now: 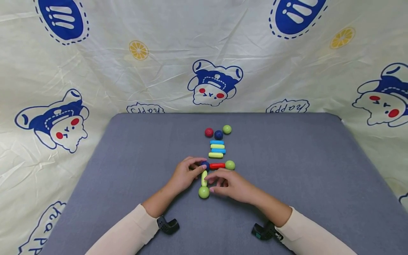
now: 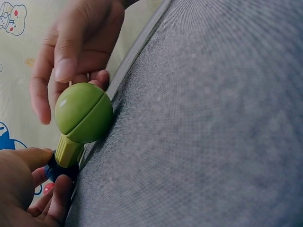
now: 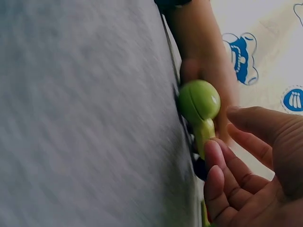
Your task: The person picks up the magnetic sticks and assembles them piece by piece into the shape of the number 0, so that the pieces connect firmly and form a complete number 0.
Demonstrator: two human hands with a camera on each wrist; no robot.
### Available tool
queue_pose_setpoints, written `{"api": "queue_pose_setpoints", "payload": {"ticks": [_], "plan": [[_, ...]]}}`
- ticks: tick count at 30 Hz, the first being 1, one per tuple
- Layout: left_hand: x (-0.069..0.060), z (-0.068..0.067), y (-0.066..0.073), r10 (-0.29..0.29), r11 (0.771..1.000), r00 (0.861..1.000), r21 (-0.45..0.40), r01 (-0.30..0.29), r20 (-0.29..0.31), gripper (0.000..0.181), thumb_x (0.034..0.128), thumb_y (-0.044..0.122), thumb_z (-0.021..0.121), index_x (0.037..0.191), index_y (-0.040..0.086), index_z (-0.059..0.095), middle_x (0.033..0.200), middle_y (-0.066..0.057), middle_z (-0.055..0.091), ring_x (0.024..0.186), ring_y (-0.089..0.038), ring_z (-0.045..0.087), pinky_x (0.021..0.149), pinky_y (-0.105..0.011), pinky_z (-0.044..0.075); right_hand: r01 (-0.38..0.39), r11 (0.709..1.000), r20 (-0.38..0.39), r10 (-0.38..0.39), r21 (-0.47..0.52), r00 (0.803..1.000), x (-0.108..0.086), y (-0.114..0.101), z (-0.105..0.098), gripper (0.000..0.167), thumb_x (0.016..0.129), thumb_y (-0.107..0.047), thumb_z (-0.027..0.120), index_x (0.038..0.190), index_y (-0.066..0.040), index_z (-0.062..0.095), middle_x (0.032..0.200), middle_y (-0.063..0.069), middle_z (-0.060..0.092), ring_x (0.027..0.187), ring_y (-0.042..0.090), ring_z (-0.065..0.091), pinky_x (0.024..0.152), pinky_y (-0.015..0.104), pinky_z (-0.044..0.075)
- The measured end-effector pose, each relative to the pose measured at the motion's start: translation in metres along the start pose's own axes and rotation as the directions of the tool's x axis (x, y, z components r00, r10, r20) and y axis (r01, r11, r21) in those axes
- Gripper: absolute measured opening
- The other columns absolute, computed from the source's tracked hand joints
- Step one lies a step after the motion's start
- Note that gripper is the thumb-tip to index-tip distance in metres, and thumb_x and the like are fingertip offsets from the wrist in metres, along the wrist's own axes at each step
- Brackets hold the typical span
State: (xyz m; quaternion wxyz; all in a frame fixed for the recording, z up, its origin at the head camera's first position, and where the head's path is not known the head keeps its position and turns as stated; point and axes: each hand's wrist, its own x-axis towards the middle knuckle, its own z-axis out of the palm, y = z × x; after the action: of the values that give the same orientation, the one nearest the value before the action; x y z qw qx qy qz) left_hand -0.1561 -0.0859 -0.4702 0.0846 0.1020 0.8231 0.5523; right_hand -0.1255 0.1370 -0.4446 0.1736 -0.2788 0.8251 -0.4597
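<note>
An L-shaped piece of balls and rods lies on the table. At its corner is a dark blue ball (image 1: 205, 165), which my left hand (image 1: 185, 173) pinches between thumb and fingers. From the ball a red rod (image 1: 217, 166) runs right to a green ball (image 1: 230, 165). A yellow-green rod (image 1: 204, 178) runs towards me to another green ball (image 1: 204, 192), large in the left wrist view. My right hand (image 1: 234, 186) is beside this rod and ball, its fingers loosely bent and its thumb apart from them. Whether its fingertips touch the rod I cannot tell.
Beyond the piece, several blue and yellow rods (image 1: 217, 151) lie stacked in a column. Behind them sit a red ball (image 1: 209, 132), a loose blue ball (image 1: 218, 135) and a loose green ball (image 1: 227, 129). Grey cloth covers the table (image 1: 143, 141); a printed curtain (image 1: 169, 81) hangs behind.
</note>
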Motion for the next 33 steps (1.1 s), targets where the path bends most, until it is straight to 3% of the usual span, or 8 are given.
{"api": "queue_pose_setpoints", "payload": {"ticks": [8,14,20,27,33], "plan": [[0.002,0.000,0.000,-0.009,1.000,1.000,-0.009,0.009,0.002,0.030,0.0957,0.028,0.072,0.124,0.018,0.073,0.107,-0.008,0.063,0.073,-0.013,0.061,0.063,-0.025,0.054,0.005,0.996,-0.186,-0.022,-0.092,0.982,0.000,0.000,-0.025,0.032,0.092,-0.019,0.076,0.123,-0.012,0.070,0.110,0.008,0.067,0.088,0.010,0.061,0.073,0.025,0.052],[0.003,-0.001,-0.001,-0.017,1.000,1.000,0.006,0.017,0.009,0.030,0.0956,0.029,0.071,0.125,0.020,0.073,0.108,-0.007,0.063,0.073,-0.013,0.061,0.064,-0.025,0.055,-0.060,0.989,-0.291,0.019,-0.133,0.957,0.003,0.012,-0.038,0.030,0.092,-0.020,0.076,0.121,-0.015,0.071,0.113,0.007,0.065,0.098,0.018,0.060,0.083,0.034,0.052],[0.002,-0.001,0.001,-0.031,0.999,0.999,0.010,0.031,0.016,0.032,0.0959,0.030,0.071,0.126,0.021,0.072,0.109,-0.007,0.062,0.071,-0.013,0.060,0.064,-0.026,0.054,-0.134,0.981,-0.311,0.085,-0.139,0.947,0.003,0.021,-0.043,0.032,0.092,-0.021,0.076,0.123,-0.015,0.071,0.125,0.006,0.063,0.112,0.024,0.059,0.092,0.043,0.049],[0.008,-0.003,0.005,-0.034,0.999,0.999,0.018,0.034,-0.027,0.033,0.0962,0.026,0.070,0.127,0.015,0.070,0.111,-0.010,0.062,0.067,-0.014,0.057,0.055,-0.029,0.053,-0.158,0.975,-0.291,0.108,-0.156,0.951,0.003,0.025,-0.043,0.032,0.092,-0.020,0.076,0.123,-0.013,0.071,0.125,0.009,0.063,0.111,0.025,0.058,0.093,0.041,0.050],[0.017,-0.004,0.011,-0.018,0.994,0.999,0.107,0.023,-0.049,0.030,0.0951,0.026,0.071,0.124,0.016,0.073,0.108,-0.007,0.066,0.078,-0.013,0.060,0.067,-0.028,0.052,-0.167,0.970,-0.291,0.112,-0.174,0.950,0.004,0.026,-0.042,0.030,0.092,-0.019,0.075,0.121,-0.013,0.072,0.122,0.010,0.063,0.105,0.023,0.059,0.090,0.039,0.051]]}}
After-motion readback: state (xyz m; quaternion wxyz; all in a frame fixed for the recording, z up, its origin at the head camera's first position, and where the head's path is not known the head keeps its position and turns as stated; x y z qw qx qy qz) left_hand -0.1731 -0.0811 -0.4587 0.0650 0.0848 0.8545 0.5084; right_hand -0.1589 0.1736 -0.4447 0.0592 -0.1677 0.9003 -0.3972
